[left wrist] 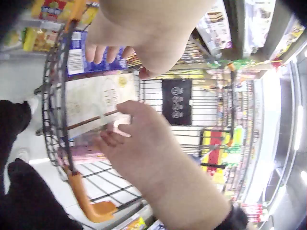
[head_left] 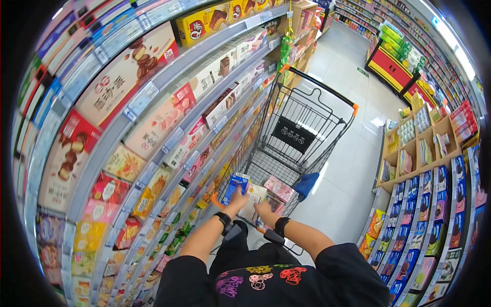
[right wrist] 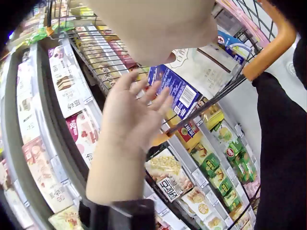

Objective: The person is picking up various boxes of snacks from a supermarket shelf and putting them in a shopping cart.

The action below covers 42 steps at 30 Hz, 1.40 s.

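My left hand (head_left: pixel 236 198) is at a blue box (right wrist: pixel 181 92) with a barcode, at the near left of a wire shopping cart (head_left: pixel 323 84). In the right wrist view, the left fingers (right wrist: pixel 152 93) are spread and loose beside this box. My right hand (left wrist: pixel 144 139) holds the edge of a cream-coloured box (left wrist: pixel 93 98), thumb over its face and the other fingers bent at its side. The cream box lies beside the blue one, inside the cart. A pink patterned box (head_left: pixel 280 188) lies to the right in the cart.
Shelves of boxed snacks (head_left: pixel 158 123) run close along the cart's left side. To the right are wooden display bins (head_left: pixel 417 138) above racks of blue packets (head_left: pixel 409 215). A dark blue cloth-like item (head_left: pixel 308 185) hangs at the cart's right side. Tiled floor (head_left: pixel 353 133) stretches ahead.
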Each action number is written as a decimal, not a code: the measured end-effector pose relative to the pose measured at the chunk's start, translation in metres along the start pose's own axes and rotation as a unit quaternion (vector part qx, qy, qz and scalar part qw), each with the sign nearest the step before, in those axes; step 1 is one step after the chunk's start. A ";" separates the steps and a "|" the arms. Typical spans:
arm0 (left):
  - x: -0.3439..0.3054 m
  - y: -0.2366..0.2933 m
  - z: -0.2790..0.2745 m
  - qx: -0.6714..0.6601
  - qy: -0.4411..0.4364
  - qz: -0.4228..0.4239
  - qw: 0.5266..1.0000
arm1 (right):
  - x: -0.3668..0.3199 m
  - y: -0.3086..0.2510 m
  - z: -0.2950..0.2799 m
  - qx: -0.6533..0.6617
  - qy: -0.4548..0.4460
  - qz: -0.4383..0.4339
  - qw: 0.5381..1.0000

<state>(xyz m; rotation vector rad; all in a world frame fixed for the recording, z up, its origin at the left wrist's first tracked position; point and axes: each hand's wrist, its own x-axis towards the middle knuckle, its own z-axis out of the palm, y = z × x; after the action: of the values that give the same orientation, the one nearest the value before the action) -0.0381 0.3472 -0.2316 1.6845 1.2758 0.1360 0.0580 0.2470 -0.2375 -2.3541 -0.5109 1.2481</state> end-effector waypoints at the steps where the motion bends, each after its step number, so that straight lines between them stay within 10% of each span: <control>1: -0.010 0.031 -0.018 -0.027 0.026 0.040 0.998 | -0.010 0.001 -0.008 -0.010 0.011 -0.033 0.999; 6: -0.150 0.213 -0.113 -0.332 0.087 0.362 0.867 | -0.074 0.030 -0.041 0.081 -0.022 -0.237 0.968; 14: -0.404 0.275 -0.179 -0.115 0.255 0.711 0.645 | -0.178 0.065 -0.072 0.147 -0.385 -0.181 0.893; 36: -0.646 0.170 -0.255 0.209 0.589 0.521 0.581 | -0.297 0.022 0.082 -0.176 -0.592 -0.176 0.767; 42: -0.659 0.130 -0.310 0.092 0.668 0.420 0.608 | -0.334 -0.067 0.141 -0.264 -0.572 -0.469 0.619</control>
<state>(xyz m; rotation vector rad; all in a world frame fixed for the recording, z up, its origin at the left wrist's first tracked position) -0.4250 0.0276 0.3114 2.2457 1.2434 2.2636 -0.2450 0.1632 -0.0453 -0.7398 -2.3413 1.9166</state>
